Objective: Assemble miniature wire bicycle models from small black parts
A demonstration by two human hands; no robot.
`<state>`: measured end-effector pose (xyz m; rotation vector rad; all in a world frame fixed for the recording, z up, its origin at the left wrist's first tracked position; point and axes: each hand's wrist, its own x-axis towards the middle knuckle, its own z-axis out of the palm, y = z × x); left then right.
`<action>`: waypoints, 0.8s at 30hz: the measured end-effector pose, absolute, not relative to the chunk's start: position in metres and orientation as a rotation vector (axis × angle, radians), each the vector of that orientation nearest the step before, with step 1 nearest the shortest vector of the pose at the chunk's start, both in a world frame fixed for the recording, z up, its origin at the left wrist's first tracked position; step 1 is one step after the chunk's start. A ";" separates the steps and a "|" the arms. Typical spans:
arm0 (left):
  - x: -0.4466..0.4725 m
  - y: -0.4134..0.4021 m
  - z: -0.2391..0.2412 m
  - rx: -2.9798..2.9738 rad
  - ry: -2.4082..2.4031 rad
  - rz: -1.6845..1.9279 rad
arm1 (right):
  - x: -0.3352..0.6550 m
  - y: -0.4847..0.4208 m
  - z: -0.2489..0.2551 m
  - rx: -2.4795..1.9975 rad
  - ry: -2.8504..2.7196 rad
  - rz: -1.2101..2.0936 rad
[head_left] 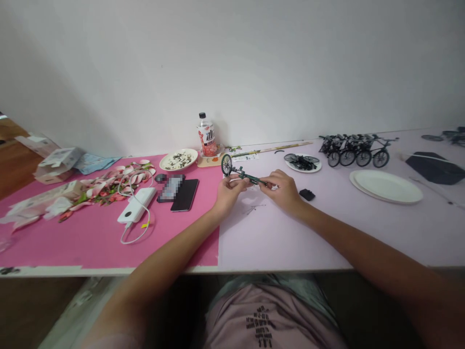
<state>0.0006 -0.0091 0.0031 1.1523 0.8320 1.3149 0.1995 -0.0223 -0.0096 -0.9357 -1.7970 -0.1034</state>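
Phone screen blurred. Middle of green bike frame hidden under fingers of left hand and right hand. Black bits on small plate too small to tell. Bike parts cut off by right edge.

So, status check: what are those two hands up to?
Left hand, right hand: both grips shut on model bike frame, one wheel on. Black part lies beside right hand, apart.

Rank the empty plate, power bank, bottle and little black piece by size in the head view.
1. empty plate
2. power bank and bottle: about alike; the bottle stands farther off, so unranked
3. little black piece
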 end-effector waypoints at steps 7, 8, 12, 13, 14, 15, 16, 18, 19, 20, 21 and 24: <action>0.000 -0.012 0.005 1.139 0.839 1.312 | 0.200 -0.020 -0.010 -0.961 -1.827 -0.131; 0.000 -0.013 0.005 1.140 0.841 1.311 | 0.200 -0.020 -0.010 -0.952 -1.825 -0.130; 0.000 -0.015 0.007 1.154 0.854 1.307 | 0.198 -0.022 -0.010 -0.973 -1.812 -0.169; 0.001 -0.015 0.008 1.159 0.855 1.307 | 0.197 -0.023 -0.010 -0.991 -1.804 -0.196; 0.001 -0.015 0.008 1.163 0.855 1.306 | 0.197 -0.023 -0.011 -1.009 -1.794 -0.226; 0.001 -0.015 0.008 1.166 0.855 1.307 | 0.196 -0.024 -0.011 -1.021 -1.785 -0.251; 0.001 -0.015 0.008 1.166 0.855 1.309 | 0.196 -0.024 -0.011 -1.026 -1.780 -0.265; 0.001 -0.014 0.008 1.163 0.858 1.313 | 0.195 -0.023 -0.012 -1.018 -1.787 -0.252; 0.001 -0.014 0.007 1.161 0.861 1.316 | 0.196 -0.022 -0.012 -1.010 -1.794 -0.230; 0.001 -0.014 0.007 1.158 0.865 1.318 | 0.196 -0.021 -0.012 -1.003 -1.798 -0.206; 0.000 -0.014 0.007 1.156 0.868 1.322 | 0.196 -0.020 -0.013 -0.997 -1.799 -0.183; 0.000 -0.014 0.007 1.153 0.869 1.324 | 0.197 -0.019 -0.014 -0.989 -1.793 -0.139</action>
